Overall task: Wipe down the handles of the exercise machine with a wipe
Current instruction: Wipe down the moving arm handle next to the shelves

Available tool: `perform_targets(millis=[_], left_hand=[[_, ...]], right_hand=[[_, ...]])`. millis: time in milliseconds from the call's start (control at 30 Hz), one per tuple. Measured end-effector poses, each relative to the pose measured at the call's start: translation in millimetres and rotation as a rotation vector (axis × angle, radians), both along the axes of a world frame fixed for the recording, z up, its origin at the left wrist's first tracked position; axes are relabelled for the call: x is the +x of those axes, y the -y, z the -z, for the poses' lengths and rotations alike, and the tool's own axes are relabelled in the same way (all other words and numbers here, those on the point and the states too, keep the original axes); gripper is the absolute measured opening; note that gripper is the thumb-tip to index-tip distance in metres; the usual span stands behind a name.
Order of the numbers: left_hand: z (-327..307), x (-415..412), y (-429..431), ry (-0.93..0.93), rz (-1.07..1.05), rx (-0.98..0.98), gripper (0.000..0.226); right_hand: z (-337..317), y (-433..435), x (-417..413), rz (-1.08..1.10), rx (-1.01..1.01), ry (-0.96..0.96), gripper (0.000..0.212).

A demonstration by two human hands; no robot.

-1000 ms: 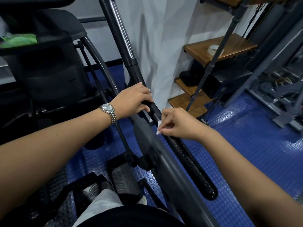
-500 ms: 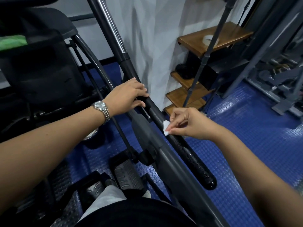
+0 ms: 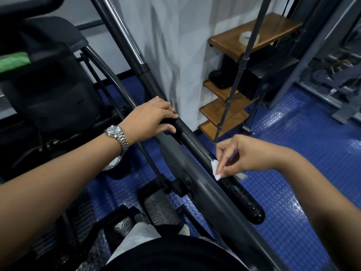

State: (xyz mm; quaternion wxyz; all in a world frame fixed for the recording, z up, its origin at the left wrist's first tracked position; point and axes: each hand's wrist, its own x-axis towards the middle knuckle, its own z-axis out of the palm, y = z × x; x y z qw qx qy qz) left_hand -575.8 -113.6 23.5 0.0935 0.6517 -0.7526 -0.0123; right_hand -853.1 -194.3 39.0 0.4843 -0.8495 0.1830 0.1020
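Observation:
A long black handle bar (image 3: pixel 197 147) of the exercise machine runs diagonally from upper left to lower right and ends in a textured, wet-looking grip (image 3: pixel 242 200). My left hand (image 3: pixel 150 118), with a silver watch on the wrist, grips the bar higher up, fingers curled over it. Lower down, my right hand (image 3: pixel 244 155) pinches a small white wipe (image 3: pixel 215 170) and presses it against the bar just above the textured grip. Part of the wipe is hidden under my fingers.
A grey frame beam (image 3: pixel 195 184) lies beside the handle, with ribbed foot pedals (image 3: pixel 160 208) below. Wooden stair steps (image 3: pixel 222 112) and a thin black pole (image 3: pixel 242 67) stand to the right. A white curtain (image 3: pixel 175 45) hangs behind. Blue studded floor mat (image 3: pixel 293 153) covers the ground.
My right hand has slid the wipe down the bar toward the textured grip. My left hand has kept its hold higher up on the bar.

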Motion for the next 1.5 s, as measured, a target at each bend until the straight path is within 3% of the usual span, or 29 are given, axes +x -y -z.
perform_targets(millis=[233, 400, 600, 800, 1000, 1167, 1367, 1500], left_hand=[[3, -39, -6, -0.103, 0.099, 0.022, 0.04], [9, -41, -6, -0.17, 0.091, 0.061, 0.035], [10, -42, -8, -0.185, 0.072, 0.037, 0.035], [11, -41, -9, -0.203, 0.062, 0.035, 0.036], [13, -41, -9, -0.204, 0.054, 0.031, 0.037], [14, -40, -8, -0.219, 0.049, 0.032, 0.037], [14, -41, -8, -0.227, 0.038, 0.031, 0.037], [14, -42, -9, -0.245, 0.034, 0.034, 0.037]], right_hand=[[15, 0, 17, 0.203, 0.014, 0.239, 0.011], [10, 6, -5, 0.102, 0.079, 0.095, 0.01], [26, 2, 9, 0.301, 0.09, 0.327, 0.013], [14, 9, -11, 0.152, 0.16, 0.108, 0.009], [25, 5, 9, 0.334, 0.144, 0.28, 0.019], [24, 10, -15, 0.263, 0.246, 0.155, 0.012], [40, 6, 2, 0.464, 0.303, 0.281, 0.014], [39, 14, -21, 0.336, 0.369, 0.178, 0.019]])
